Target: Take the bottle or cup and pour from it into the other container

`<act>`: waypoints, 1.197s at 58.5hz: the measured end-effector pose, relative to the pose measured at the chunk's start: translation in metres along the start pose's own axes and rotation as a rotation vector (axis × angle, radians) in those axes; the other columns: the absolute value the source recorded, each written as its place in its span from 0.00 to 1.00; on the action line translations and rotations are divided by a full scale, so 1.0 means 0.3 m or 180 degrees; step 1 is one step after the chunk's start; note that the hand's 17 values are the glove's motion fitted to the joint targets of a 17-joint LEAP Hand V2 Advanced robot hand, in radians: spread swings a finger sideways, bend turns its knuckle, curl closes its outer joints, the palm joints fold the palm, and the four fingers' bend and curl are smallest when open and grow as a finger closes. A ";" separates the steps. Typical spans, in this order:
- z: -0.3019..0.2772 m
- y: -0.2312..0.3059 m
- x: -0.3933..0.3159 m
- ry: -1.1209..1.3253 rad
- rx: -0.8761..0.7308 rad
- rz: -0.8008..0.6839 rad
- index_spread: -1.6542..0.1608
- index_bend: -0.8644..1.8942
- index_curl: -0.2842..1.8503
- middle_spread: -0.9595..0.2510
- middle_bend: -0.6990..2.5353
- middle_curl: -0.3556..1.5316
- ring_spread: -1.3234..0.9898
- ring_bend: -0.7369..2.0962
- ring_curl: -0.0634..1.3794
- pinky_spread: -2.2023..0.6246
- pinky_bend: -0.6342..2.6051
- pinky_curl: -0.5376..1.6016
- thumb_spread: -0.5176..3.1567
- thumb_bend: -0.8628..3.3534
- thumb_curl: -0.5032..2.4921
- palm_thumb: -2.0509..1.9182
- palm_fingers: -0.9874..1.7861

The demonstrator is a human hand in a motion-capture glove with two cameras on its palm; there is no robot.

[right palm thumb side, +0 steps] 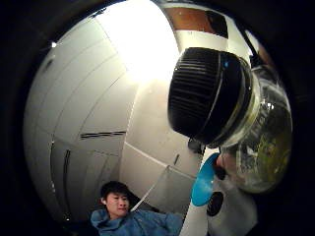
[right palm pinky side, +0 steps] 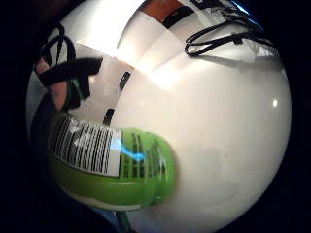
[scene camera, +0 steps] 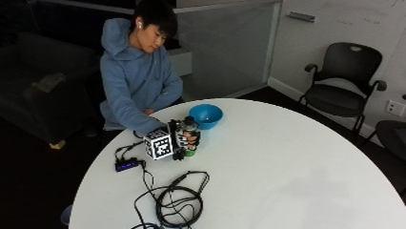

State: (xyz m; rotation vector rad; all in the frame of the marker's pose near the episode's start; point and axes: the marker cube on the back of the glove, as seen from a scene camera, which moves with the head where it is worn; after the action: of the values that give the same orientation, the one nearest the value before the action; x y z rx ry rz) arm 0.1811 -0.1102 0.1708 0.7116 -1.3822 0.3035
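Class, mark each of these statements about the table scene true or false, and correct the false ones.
1. The gloved right hand grips the clear plastic bottle with a green label. True.
2. The bottle's black ribbed cap is off. False: it is on.
3. The round blue bowl stands on the white round table. True.
4. The bottle is tipped over the bowl. False: it stands upright beside it.

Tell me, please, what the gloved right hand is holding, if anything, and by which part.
The gloved right hand grips the clear plastic bottle with a black cap and green label around its body, upright on the white round table.
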 end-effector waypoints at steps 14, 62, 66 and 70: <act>0.007 -0.015 -0.011 -0.0169 0.0157 0.0078 0.82 0.37 0.28 0.74 0.38 0.44 0.48 0.48 0.33 0.71 0.33 0.43 0.20 0.20 0.37 0.79 0.80; 0.297 0.048 -0.483 0.3308 -0.2533 -0.1121 0.81 0.37 0.34 0.72 0.38 0.47 0.47 0.48 0.38 0.69 0.34 0.45 0.15 0.20 0.40 0.78 0.81; 0.326 0.066 -0.496 0.3780 -0.2756 -0.1227 0.81 0.37 0.35 0.72 0.38 0.47 0.47 0.48 0.38 0.69 0.34 0.45 0.15 0.20 0.41 0.78 0.81; 0.337 0.068 -0.503 0.4483 -0.2970 -0.1492 0.81 0.37 0.35 0.72 0.38 0.47 0.47 0.48 0.39 0.69 0.34 0.45 0.15 0.20 0.41 0.78 0.81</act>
State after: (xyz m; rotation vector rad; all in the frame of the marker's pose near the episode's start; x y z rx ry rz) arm 0.0608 -0.1260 0.0342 -0.0789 0.0929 -0.2281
